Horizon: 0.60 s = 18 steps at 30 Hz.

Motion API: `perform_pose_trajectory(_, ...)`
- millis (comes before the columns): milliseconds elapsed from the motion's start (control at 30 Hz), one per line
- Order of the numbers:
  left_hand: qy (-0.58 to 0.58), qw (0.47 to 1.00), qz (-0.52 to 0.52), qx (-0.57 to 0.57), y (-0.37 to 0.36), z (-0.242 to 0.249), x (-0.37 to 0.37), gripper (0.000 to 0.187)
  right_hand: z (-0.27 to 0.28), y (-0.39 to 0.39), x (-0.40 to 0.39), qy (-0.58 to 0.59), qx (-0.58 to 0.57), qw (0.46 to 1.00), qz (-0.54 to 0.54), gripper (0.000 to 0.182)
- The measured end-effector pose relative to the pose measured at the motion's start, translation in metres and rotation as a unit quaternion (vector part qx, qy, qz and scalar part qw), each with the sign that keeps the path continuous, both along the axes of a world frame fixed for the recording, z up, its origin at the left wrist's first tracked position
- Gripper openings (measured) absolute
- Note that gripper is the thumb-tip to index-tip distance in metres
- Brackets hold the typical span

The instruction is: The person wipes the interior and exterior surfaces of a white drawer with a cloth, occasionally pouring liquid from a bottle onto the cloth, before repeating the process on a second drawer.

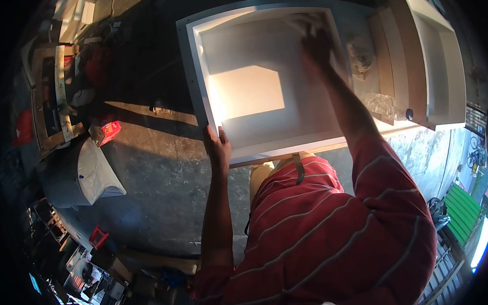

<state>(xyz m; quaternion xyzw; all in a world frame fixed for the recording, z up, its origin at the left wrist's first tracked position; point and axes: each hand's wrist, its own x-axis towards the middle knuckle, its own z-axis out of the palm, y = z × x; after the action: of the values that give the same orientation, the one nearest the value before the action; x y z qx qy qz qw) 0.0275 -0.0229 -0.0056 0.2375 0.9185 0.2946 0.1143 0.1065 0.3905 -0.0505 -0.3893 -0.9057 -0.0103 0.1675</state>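
A shallow white drawer [248, 132] lies in front of me, its inside facing up and a bright patch of sunlight on its bottom. My left hand [218, 145] grips the drawer's near left corner, thumb on the rim and fingers around the outer side. Over the far right part of the inside is my right hand [316, 42], smeared by motion. Whether it holds anything cannot be made out.
To the right stand more white and brown drawers [418, 66], with crumpled clear plastic [382, 104] beside them. On the left are a wooden frame [65, 99], a red packet [110, 131] and a white sheet-like piece [97, 174] on the concrete floor [159, 182].
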Motion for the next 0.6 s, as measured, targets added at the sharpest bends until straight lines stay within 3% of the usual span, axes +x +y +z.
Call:
perform_pose_trajectory(67,-0.011,1.0,0.016,-0.007,0.002,0.004,0.002,0.043,0.053,0.01,-0.018,-0.24,-0.067,0.968,0.007,0.037)
perform_pose_trajectory(100,-0.012,1.0,0.021,-0.01,0.003,0.006,0.003,0.043,0.039,0.009,-0.028,-0.242,-0.069,0.968,0.012,0.037)
perform_pose_trajectory(167,-0.051,0.999,0.012,0.001,0.003,0.008,0.0,0.043,0.003,-0.004,-0.067,-0.031,-0.029,0.994,-0.105,0.034)
perform_pose_trajectory(233,-0.039,0.999,0.006,0.009,0.004,0.008,-0.004,0.043,-0.007,-0.043,-0.1,-0.012,0.033,0.997,-0.073,0.034)
perform_pose_trajectory(300,-0.041,0.999,0.002,0.014,0.005,0.012,-0.002,0.043,0.001,-0.081,-0.135,0.0,-0.083,0.996,-0.016,0.033)
perform_pose_trajectory(333,-0.042,0.999,0.003,0.011,0.004,0.012,-0.002,0.043,0.001,-0.102,-0.15,0.049,-0.054,0.997,0.027,0.034)
perform_pose_trajectory(367,-0.058,0.998,0.003,0.018,0.003,0.012,-0.001,0.042,0.006,-0.116,-0.17,-0.023,-0.077,0.995,0.058,0.035)
perform_pose_trajectory(467,-0.053,0.998,0.004,0.015,0.005,0.014,-0.001,0.041,0.02,-0.146,-0.21,0.016,-0.153,0.977,0.148,0.032)
perform_pose_trajectory(533,-0.035,0.999,0.005,0.005,0.005,0.013,-0.001,0.041,0.03,-0.155,-0.224,-0.082,-0.18,0.968,0.152,0.029)
perform_pose_trajectory(600,0.012,1.0,-0.007,0.012,0.002,0.008,0.001,0.04,0.032,-0.159,-0.22,0.105,-0.182,0.969,0.131,0.029)
